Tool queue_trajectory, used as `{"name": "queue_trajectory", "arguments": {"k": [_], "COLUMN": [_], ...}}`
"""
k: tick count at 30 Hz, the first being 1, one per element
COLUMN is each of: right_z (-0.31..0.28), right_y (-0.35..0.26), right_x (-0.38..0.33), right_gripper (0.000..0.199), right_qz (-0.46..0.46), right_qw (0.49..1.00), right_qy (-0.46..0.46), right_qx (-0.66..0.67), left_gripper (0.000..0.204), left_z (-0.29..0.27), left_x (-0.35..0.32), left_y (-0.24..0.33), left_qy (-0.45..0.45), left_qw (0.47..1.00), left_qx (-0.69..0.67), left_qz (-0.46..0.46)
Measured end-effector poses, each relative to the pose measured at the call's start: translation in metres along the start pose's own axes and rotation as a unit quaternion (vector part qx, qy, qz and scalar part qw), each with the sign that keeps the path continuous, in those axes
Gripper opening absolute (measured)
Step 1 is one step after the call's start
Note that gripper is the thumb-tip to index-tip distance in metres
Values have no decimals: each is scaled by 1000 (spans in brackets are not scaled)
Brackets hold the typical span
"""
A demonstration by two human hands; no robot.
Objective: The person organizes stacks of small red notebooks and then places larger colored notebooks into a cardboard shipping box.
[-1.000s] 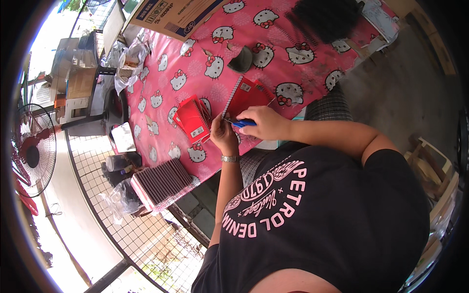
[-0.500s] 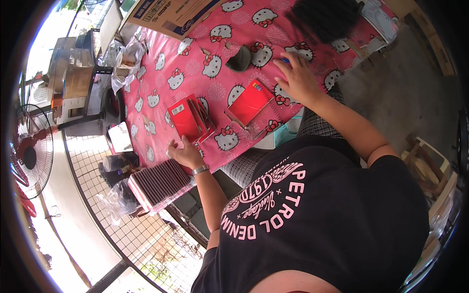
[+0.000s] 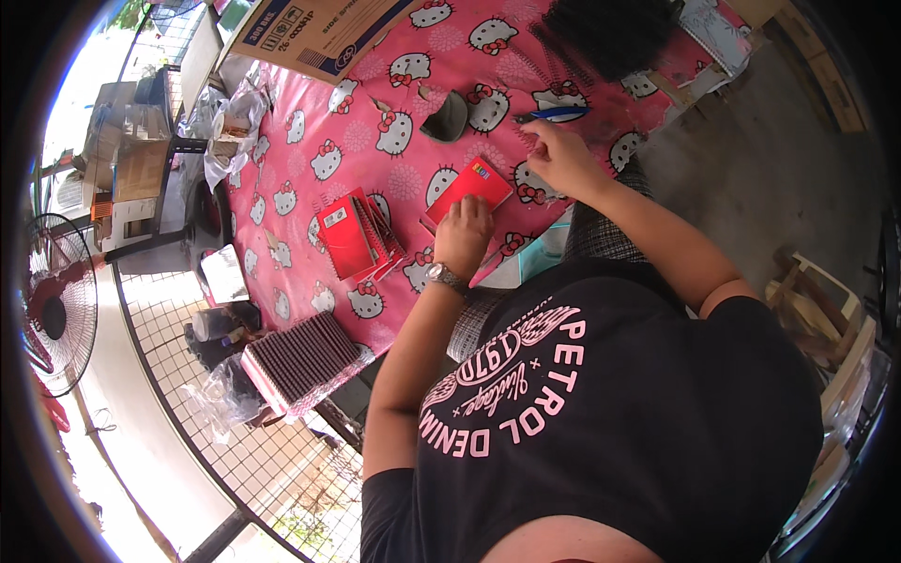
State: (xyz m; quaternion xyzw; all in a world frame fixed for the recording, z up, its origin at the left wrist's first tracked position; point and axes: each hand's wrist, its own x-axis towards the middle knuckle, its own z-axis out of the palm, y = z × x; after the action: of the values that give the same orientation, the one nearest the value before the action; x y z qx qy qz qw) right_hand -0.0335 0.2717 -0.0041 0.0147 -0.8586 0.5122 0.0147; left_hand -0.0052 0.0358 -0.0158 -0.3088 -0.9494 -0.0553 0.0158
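On the pink tabletop, my left hand (image 3: 463, 236) lies over the near edge of a red spiral notebook (image 3: 477, 186), fingers bent onto its cover. My palm hides that notebook's near part. To the right, my right hand (image 3: 566, 161) hovers with thumb and forefinger apart and nothing visible between them. Just beyond its fingertips lie blue-handled pliers (image 3: 560, 112), apart from the hand. A small stack of red spiral notebooks (image 3: 352, 239) rests left of my left hand, its pieces slightly fanned.
A dark curved scoop-like piece (image 3: 444, 118) sits beyond the notebook. Black spiral coils (image 3: 610, 42) are heaped at the far right, and a cardboard box (image 3: 319, 42) stands at the far left. A block of dark-bound notebooks (image 3: 302, 355) is at the near left, by a fan (image 3: 58, 314).
My left hand has moved right, from beside the notebook stack onto the single red notebook. My right hand has come off the pliers, drawing slightly nearer, its fingers more bent.
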Motion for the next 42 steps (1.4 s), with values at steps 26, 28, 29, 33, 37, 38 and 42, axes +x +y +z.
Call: {"name": "queue_trajectory", "arguments": {"k": [26, 28, 29, 33, 37, 38, 42], "right_z": [25, 26, 28, 32, 35, 35, 37], "right_y": [-24, -19, -18, -16, -21, -19, -14], "right_x": [21, 24, 23, 23, 21, 20, 16], "right_gripper": [21, 21, 21, 22, 20, 20, 26], "right_qz": [-161, -177, -181, -199, -213, -205, -211], "right_qw": [975, 974, 973, 969, 968, 970, 970], "right_qy": [-129, -112, -112, -113, -109, -115, -107], "right_qx": [80, 83, 90, 95, 71, 71, 46], "left_gripper": [16, 17, 17, 16, 15, 16, 21], "left_z": [-24, -24, -25, -27, -26, -26, -26], "left_x": [18, 19, 20, 21, 21, 22, 28], "left_y": [-32, -27, -24, -24, -28, -28, -21], "left_qy": [124, 132, 136, 135, 141, 135, 140], "left_qw": [991, 990, 989, 989, 988, 989, 988], "left_qx": [-35, -41, -45, -50, -45, -42, -49], "left_qz": [-18, -26, -27, -30, -35, -37, -36]}}
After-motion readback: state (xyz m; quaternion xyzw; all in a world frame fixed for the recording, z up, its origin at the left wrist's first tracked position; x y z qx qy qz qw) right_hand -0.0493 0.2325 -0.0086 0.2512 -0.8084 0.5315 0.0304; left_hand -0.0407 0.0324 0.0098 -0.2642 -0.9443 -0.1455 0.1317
